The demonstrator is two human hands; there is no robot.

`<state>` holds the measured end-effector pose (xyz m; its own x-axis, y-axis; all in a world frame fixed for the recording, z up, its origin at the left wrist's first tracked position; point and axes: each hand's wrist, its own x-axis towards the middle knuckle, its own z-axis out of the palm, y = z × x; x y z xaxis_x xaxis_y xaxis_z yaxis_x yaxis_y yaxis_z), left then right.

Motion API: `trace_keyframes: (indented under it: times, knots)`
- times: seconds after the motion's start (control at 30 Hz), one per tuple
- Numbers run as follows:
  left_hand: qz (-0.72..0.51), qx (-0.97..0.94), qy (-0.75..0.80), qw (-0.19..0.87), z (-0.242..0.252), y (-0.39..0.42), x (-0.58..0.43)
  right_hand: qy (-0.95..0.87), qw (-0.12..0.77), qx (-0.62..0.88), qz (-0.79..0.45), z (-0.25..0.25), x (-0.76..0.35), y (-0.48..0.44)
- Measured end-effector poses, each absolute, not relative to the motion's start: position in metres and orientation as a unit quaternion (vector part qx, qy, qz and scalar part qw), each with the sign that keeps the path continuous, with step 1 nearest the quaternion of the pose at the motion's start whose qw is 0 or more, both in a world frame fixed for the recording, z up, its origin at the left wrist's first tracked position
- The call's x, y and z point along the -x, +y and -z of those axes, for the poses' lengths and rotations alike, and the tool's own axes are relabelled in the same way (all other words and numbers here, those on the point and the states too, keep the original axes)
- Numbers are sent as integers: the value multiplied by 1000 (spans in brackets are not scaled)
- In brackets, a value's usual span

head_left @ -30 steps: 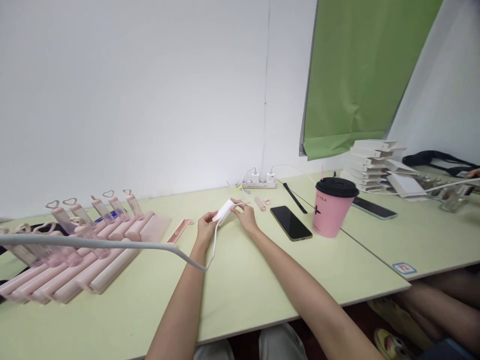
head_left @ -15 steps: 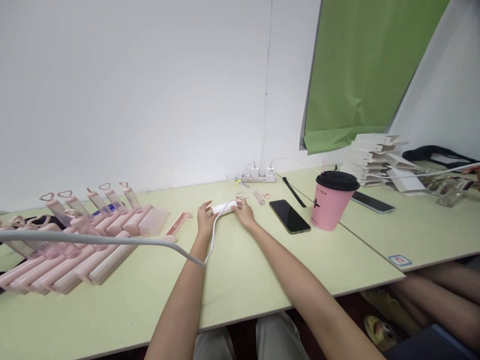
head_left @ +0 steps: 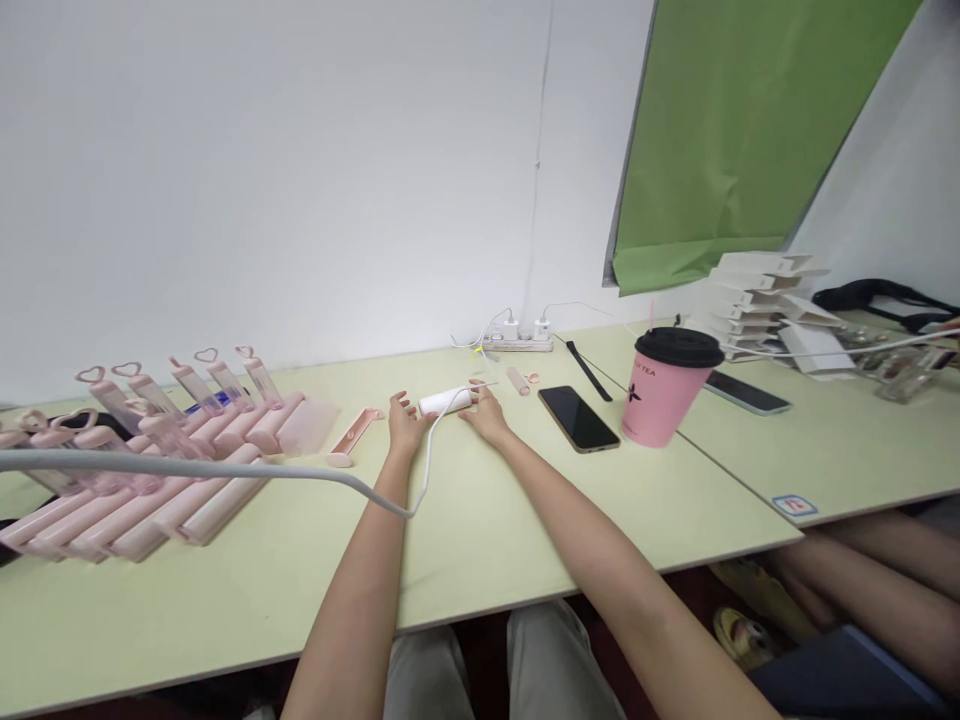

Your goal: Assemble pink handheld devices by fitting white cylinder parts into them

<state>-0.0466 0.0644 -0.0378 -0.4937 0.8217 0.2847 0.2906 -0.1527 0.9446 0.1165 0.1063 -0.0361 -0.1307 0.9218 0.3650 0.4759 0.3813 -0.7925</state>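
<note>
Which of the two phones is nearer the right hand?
The phone left of the cup, between it and the right hand; the other phone lies right of the cup.

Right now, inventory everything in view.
Smooth cylinder: one, white, centre
Thin cable: one, white, left foreground
Open case: one, pink, left
Loop-topped tubes: several, pink, far left
Rounded bars: several, pink, far left
Small capsule: one, pink, right of cylinder
Flat phones: two, dark, right
Black-lidded cup: one, pink, right
Thin strap: one, black, left of cup
Power strip: one, white, by wall
Stacked cartons: several, white, far right
Hanging sheet: one, green, upper right
Tables: two, pale green, beneath
Left hand: one, at cylinder
Right hand: one, at cylinder
</note>
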Motion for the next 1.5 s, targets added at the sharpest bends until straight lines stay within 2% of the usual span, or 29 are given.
trace_keyframes:
  times: [0.23,0.47,0.87,1.23,1.5]
  knots:
    - [-549,-501,652,151,34,56,49,-688,459,498,-262,35,-118,106]
    - [-440,-538,717,55,22,42,45,-702,436,496,-267,31,-117,102]
    - [-508,-446,735,59,25,44,54,-781,342,467,-234,21,-113,87]
    - [-463,-442,767,39,23,39,51,-766,368,462,-253,23,-115,90]
    - [-409,-447,796,6,19,33,38,-684,468,452,-330,26,-116,98]
